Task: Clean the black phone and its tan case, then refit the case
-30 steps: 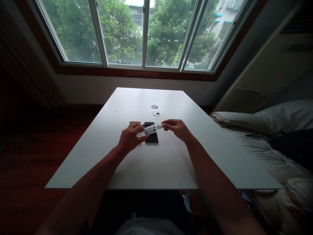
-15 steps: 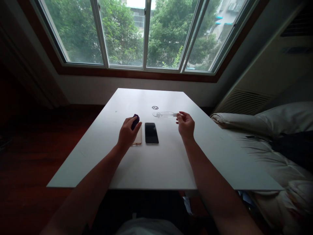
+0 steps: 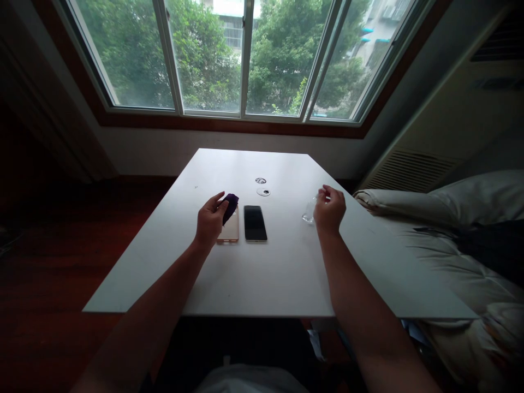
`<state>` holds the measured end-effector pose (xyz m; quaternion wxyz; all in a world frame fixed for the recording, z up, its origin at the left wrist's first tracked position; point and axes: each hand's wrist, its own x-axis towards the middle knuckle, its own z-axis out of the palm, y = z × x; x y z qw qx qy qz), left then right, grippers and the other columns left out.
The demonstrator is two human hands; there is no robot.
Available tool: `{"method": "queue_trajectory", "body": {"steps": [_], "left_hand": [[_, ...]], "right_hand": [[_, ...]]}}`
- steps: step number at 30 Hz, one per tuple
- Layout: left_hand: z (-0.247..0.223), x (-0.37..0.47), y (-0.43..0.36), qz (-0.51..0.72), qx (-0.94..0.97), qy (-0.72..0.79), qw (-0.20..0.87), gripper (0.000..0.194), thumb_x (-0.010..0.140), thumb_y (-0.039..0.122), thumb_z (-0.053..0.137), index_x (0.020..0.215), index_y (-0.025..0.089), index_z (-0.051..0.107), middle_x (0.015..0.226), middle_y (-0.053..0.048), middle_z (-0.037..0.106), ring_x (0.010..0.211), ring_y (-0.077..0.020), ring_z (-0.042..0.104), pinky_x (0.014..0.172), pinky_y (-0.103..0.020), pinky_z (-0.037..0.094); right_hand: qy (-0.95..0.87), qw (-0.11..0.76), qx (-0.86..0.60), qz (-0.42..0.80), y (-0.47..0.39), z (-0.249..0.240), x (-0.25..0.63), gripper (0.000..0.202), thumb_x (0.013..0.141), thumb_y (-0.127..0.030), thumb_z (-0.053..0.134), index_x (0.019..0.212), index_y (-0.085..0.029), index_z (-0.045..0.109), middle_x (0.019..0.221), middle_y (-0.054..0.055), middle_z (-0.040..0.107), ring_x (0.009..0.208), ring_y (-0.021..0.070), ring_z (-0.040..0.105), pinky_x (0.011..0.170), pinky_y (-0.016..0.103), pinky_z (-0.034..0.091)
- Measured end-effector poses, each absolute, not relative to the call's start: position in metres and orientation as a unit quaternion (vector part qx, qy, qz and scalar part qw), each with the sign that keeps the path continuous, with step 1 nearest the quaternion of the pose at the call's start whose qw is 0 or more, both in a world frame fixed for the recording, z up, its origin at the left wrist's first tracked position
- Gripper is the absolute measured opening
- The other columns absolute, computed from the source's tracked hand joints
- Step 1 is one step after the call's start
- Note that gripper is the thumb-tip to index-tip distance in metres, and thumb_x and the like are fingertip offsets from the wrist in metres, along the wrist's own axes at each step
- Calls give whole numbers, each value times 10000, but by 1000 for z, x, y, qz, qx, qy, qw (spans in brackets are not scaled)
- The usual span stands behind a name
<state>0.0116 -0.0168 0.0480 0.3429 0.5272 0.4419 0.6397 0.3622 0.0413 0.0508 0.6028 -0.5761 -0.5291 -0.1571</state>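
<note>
My left hand (image 3: 209,221) pinches a bunched dark purple cloth (image 3: 230,208) between thumb and fingers. Beneath the cloth lies a gold-coloured phone (image 3: 230,231), its upper part hidden by the cloth and hand. To its right a phone with a black screen (image 3: 255,222) lies flat on the white table (image 3: 262,278). My right hand (image 3: 329,209), fingers curled, grips a clear bottle (image 3: 308,212) near its neck. The bottle slants down to the left, close to the tabletop; whether it touches is unclear. My fingers hide its cap end.
Two small round flat pieces, a dark-patterned one (image 3: 261,180) and a pale one with a dark spot (image 3: 264,192), lie farther back. A window (image 3: 243,60) stands beyond the table. To the right is a bed (image 3: 409,234) with pale bedding.
My right hand has moved right and a little toward me, swinging the bottle from level to slanted. My left hand has turned slightly and lifted the cloth's edge, showing more of the gold phone.
</note>
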Motion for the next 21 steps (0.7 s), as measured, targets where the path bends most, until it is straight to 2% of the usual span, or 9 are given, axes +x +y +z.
{"method": "queue_trajectory", "body": {"steps": [5,7,12,14,21], "left_hand": [[51,12,-17,652,496,425,384,478,883,384,706,1299,157,648,1132,-116,725,1046,-234,694,967,-414,560],[52,12,-18,651,487,428,395,457,868,374,719,1270,161,666,1120,-115,726,1007,-236,700,920,-415,584],[51,14,-17,643,474,425,425,453,841,353,731,1257,187,664,1143,-107,700,871,-234,710,679,-376,640],[50,14,-17,644,471,422,430,456,835,341,732,1256,182,662,1149,-108,689,867,-233,706,655,-373,644],[54,17,-21,636,488,397,447,431,864,269,701,1278,166,640,1180,-110,688,985,-238,705,835,-407,633]], "right_hand": [[-540,597,-571,-160,43,48,363,358,969,-311,482,1177,-106,690,1073,149,642,929,204,620,801,342,570],[-543,594,-571,-160,45,47,363,368,970,-311,475,1202,-112,680,1096,151,639,935,206,626,804,347,570],[-545,588,-575,-166,49,43,366,383,975,-316,466,1246,-127,658,1144,152,621,932,202,627,825,361,565],[-544,584,-578,-170,50,41,367,386,972,-311,465,1265,-136,647,1147,150,613,936,203,622,826,365,564],[-543,571,-587,-186,52,37,366,421,939,-263,482,1323,-144,604,1185,156,586,1006,222,604,884,389,545]]}}
